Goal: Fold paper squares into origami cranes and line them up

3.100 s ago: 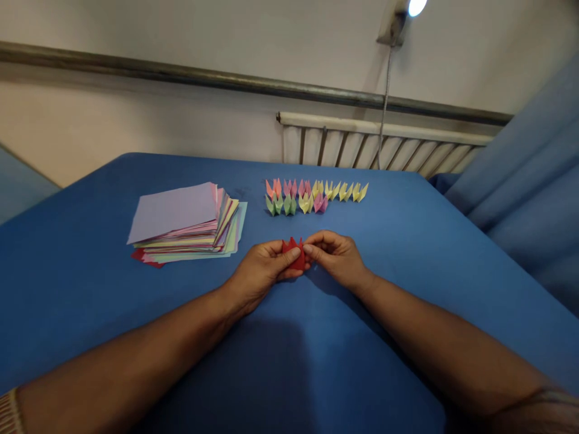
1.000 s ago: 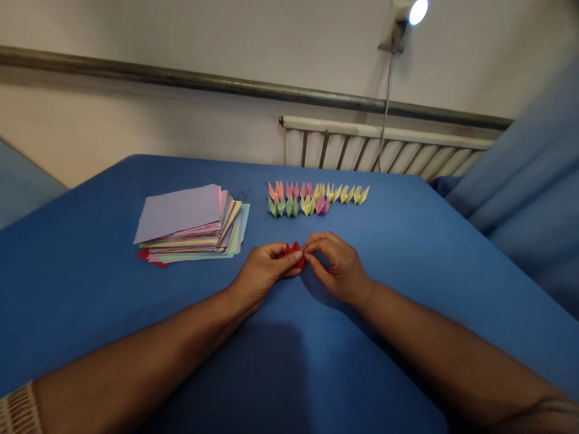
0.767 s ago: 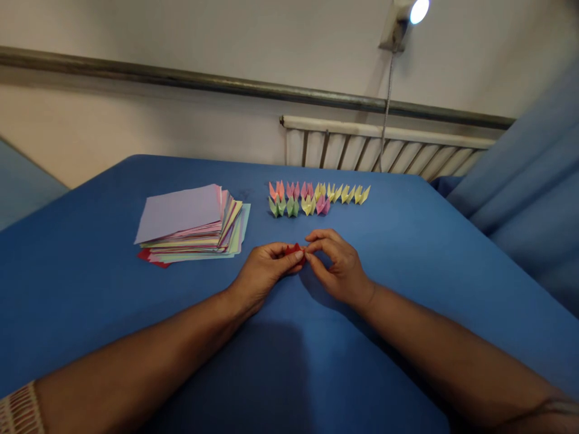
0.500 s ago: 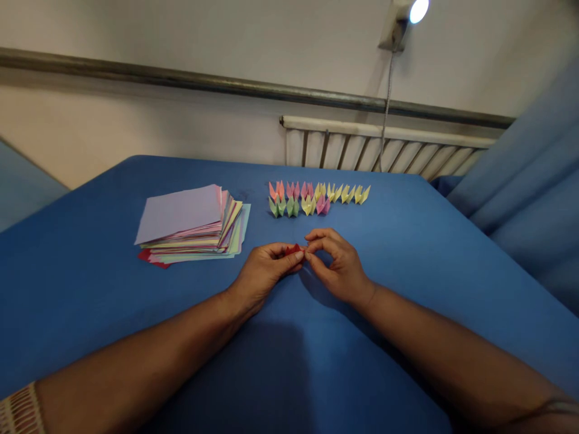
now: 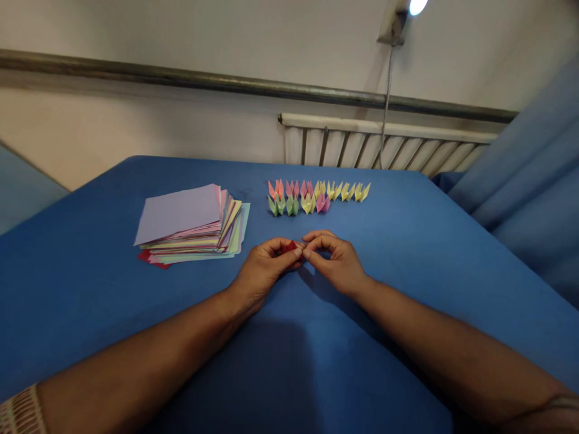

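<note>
Red folded paper [image 5: 288, 247], one: gripped by our left hand [image 5: 266, 264], extended from eight o'clock; our right hand [image 5: 338, 262], angled from four o'clock, pinches its three-o'clock end.

At the lower left corner a cream or beige sleeve [image 5: 20, 413] ends in an openwork cuff: slim pale strips run side by side like ladder rungs, darker gaps between them, and a plain narrow band finishes the edge. Beyond that band the left forearm [image 5: 149, 349] is bare and tapers towards the wrist. The left grip [image 5: 262, 271] is a bare hand, its thumb tipped by a short nail. The right grip [image 5: 337, 262] is bare too, and the right forearm [image 5: 443, 337] broadens towards the elbow, where a dark curved line shows, too dim to tell hem from crease.
</note>
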Motion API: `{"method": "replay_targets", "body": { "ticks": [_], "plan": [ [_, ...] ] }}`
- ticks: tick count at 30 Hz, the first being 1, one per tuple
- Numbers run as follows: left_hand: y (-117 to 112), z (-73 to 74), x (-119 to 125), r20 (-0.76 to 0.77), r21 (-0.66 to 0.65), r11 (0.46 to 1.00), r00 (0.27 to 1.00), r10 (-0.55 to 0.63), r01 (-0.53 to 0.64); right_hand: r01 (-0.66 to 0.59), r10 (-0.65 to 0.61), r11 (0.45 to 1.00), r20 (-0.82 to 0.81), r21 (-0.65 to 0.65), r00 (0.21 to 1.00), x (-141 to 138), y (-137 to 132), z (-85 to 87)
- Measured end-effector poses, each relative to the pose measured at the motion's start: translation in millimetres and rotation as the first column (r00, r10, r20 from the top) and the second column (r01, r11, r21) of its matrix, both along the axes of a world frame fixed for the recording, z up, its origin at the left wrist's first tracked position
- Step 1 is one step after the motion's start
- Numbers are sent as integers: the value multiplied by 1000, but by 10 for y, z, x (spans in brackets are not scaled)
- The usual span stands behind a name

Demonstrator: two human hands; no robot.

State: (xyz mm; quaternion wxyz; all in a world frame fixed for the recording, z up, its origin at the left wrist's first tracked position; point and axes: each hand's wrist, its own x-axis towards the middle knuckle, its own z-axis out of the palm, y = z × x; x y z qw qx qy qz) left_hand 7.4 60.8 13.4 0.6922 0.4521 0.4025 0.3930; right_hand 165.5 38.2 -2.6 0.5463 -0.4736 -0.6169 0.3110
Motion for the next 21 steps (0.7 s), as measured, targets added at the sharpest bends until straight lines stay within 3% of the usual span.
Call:
{"method": "replay_targets", "body": {
  "ticks": [4, 9, 21],
  "plan": [
    [-14, 59, -8, 124, -122, 993, 992, 12, 3, -10, 10, 1000, -47, -6, 999, -8, -3, -22],
    [-16, 56, -24, 219, -177, 983, 976, -15, 55, -9, 6, 994, 34, 105, 999, -15, -26, 1],
    [-32, 71, -8, 170, -148, 987, 985, -28, 54, -3, -13, 985, 95, 172, 995, -18, -52, 34]
  ]
}}
